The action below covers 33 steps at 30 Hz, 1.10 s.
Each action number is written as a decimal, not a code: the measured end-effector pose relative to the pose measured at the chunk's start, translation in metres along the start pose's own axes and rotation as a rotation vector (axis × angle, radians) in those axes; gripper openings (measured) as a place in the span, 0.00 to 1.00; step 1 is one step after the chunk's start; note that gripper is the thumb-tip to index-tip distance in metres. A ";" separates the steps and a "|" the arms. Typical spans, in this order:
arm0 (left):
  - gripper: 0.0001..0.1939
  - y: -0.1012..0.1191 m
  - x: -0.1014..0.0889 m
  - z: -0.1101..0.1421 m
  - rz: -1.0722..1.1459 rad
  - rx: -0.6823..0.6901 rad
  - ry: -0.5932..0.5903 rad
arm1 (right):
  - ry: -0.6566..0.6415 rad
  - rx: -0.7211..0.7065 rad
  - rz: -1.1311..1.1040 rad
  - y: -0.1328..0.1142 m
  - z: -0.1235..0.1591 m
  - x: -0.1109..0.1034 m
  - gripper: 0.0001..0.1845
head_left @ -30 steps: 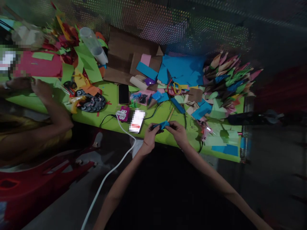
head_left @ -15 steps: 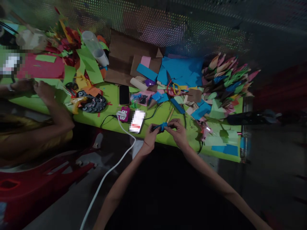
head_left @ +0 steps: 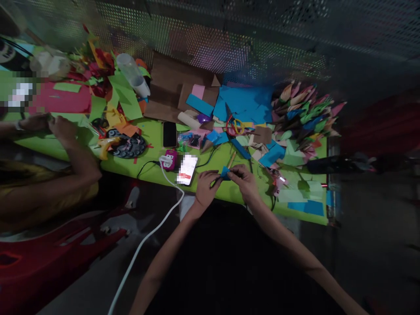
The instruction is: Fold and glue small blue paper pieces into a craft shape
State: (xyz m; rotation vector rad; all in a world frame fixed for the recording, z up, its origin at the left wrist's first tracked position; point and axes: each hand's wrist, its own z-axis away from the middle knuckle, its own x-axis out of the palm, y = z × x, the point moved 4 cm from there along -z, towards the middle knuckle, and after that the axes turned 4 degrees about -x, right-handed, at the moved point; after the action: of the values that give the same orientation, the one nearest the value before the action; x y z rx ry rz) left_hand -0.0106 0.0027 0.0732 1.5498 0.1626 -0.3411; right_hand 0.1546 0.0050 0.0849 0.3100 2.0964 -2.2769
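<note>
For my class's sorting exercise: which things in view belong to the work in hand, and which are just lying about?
In hand:
small blue paper piece, between the left hand and right hand

Apparently just lying about:
dark-screened phone
purple socket adapter
clear plastic container

One desk; the wearer's own two, left hand and right hand; one small blue paper piece; two co-worker's hands; two phones near the middle, one dark phone and one lit phone; one pink plug adapter; one white cable; one clear cylinder; one pink glue gun; one bunch of paper cones, too crowded to count singly
</note>
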 end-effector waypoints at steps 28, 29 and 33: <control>0.07 -0.002 0.010 -0.001 0.016 -0.024 -0.021 | -0.021 0.061 0.071 0.001 -0.012 -0.007 0.20; 0.07 -0.002 0.011 -0.001 0.014 -0.027 -0.021 | -0.024 0.056 0.069 0.002 -0.013 -0.008 0.20; 0.05 -0.004 0.013 -0.003 0.068 -0.068 -0.018 | -0.035 0.042 0.037 0.003 -0.014 -0.010 0.20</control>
State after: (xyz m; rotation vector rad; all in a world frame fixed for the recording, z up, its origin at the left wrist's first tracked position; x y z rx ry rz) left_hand 0.0009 0.0047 0.0651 1.4814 0.1058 -0.2928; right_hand 0.1663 0.0178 0.0830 0.3048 2.0120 -2.2908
